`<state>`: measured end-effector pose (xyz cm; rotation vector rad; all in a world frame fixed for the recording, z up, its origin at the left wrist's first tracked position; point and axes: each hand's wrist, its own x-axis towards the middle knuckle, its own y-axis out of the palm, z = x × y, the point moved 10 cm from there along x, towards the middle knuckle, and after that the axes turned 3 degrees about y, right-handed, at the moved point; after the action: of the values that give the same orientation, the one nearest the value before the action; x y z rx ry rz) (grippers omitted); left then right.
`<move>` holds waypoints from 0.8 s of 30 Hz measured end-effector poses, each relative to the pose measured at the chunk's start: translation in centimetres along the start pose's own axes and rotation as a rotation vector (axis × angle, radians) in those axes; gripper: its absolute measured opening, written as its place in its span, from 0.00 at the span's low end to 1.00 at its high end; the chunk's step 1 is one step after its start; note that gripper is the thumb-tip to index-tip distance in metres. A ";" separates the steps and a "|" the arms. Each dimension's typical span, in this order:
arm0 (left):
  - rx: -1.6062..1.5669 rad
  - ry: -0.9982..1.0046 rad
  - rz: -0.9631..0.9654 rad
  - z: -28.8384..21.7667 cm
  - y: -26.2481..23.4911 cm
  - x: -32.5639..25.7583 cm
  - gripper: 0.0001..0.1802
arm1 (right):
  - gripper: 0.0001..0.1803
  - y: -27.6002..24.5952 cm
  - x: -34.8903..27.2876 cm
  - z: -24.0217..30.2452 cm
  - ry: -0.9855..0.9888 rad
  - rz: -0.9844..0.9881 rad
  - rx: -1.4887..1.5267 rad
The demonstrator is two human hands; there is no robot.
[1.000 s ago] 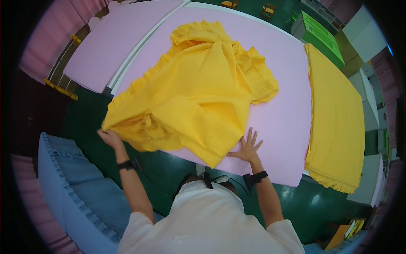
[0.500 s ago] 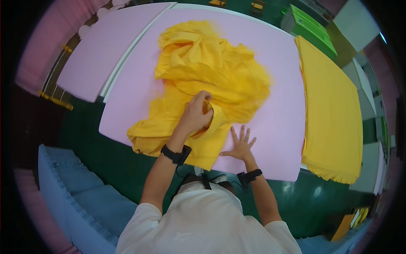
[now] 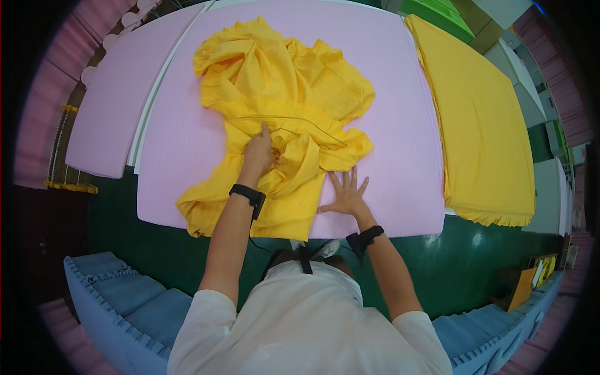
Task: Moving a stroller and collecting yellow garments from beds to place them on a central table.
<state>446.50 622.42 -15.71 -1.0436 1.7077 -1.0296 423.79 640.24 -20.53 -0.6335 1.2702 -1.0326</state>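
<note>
Yellow cloth [image 3: 287, 81] is heaped on a pink bed [image 3: 394, 125]

Frills are seen along the edges of the cloth, and it is bunched into big folds on the middle and left part of the bed. Its near end is spread down to the near edge.

Folds in the middle are touched by the left hand [image 3: 258, 150]. One finger is pointed out and the others are curled in and partly hidden, so it cannot be told if any cloth is pinched. The right hand [image 3: 349, 197] is laid flat on the bed, fingers spread wide, with nothing held. Its fingertips are right by the cloth's edge.

On the left, another flat bed [image 3: 131, 94] is seen, pink too. On the right, a bed with a yellow cover [image 3: 481, 125] is placed. Blue padded furniture [image 3: 140, 306] is seen at the near left, on a green floor [image 3: 406, 269].
</note>
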 end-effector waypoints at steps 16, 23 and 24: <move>-1.019 0.593 0.360 -7.5 -6.4 -19.3 0.25 | 0.47 -0.9 -7.3 -8.5 -0.263 -0.310 1.324; -2.025 0.448 -0.079 -3.6 -15.9 -18.6 0.20 | 0.30 -4.3 -14.6 -15.0 -0.028 -0.490 1.287; -1.712 0.573 -0.106 -4.3 -16.9 -18.0 0.24 | 0.32 -7.5 -16.1 -12.7 -0.112 -0.566 1.384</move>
<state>451.11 634.81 5.57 -1.8888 3.0433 0.4844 410.03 653.13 -9.54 0.0769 0.0442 -1.9651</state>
